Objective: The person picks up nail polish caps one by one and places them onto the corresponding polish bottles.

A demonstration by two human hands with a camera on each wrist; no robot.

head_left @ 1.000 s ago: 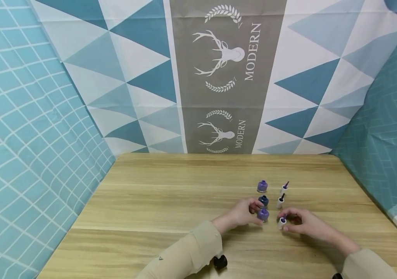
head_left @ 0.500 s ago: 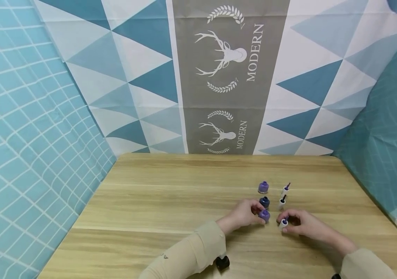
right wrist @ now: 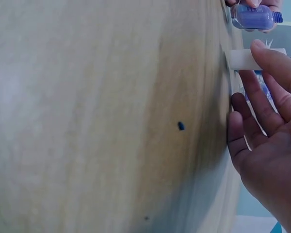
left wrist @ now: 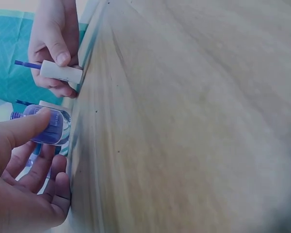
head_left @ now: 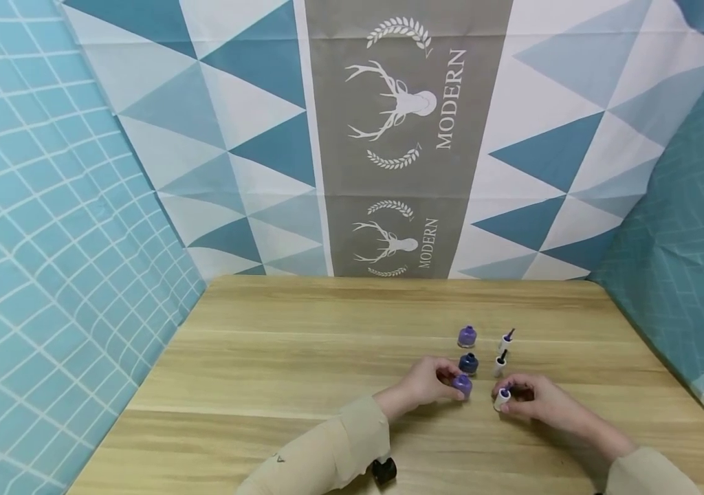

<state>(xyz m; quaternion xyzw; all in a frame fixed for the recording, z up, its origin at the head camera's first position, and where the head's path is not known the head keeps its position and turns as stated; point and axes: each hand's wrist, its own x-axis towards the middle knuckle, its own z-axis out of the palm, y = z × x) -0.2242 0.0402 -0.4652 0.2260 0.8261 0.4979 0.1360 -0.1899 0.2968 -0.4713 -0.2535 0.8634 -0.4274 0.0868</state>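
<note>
My left hand pinches a small purple nail polish bottle between thumb and fingers. The bottle is uncapped and upright, its threaded neck bare in the left wrist view. To its right, my right hand pinches a white nail polish cap at the table, purple brush pointing up. A short gap separates bottle and cap. Just behind the held bottle stands an open dark blue bottle, and farther back another open purple one.
Two more white caps stand brush-up behind my right hand: a dark-brushed cap and a purple-brushed cap. They line up beside the rear bottles. The wooden table meets patterned cloth walls at the back and both sides.
My left fingers have closed in on the near purple bottle, which has shifted slightly left relative to the dark blue one. My right hand keeps its hold on the cap in nearly the same place.
</note>
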